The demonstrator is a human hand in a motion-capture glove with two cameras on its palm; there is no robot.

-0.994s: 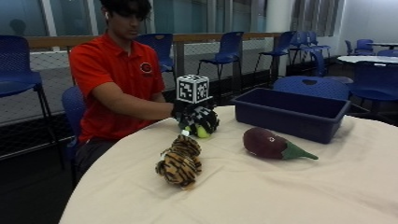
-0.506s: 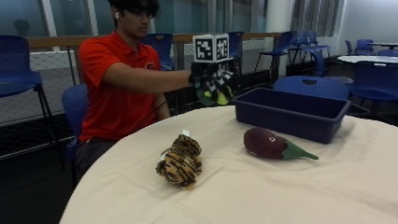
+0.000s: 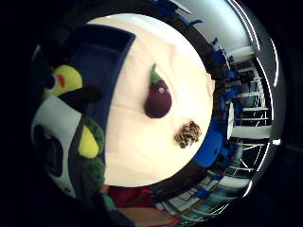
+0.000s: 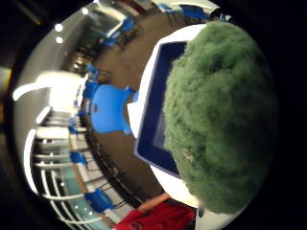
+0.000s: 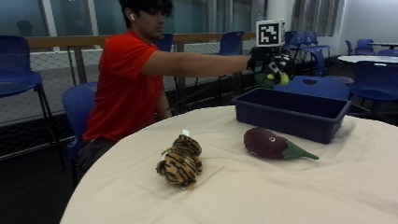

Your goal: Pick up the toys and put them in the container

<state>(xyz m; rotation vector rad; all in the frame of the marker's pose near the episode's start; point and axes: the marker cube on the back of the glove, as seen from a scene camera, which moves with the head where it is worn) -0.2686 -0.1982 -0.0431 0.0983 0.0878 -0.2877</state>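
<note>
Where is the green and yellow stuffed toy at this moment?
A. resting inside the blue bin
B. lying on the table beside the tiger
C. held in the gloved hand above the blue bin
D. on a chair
C: the gloved right hand grips the green toy in the air over the blue bin.

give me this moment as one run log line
stage: carry to bin | right hand: holds green plush toy above blue container | on table: eggplant toy, tiger toy | container: no toys visible
</note>
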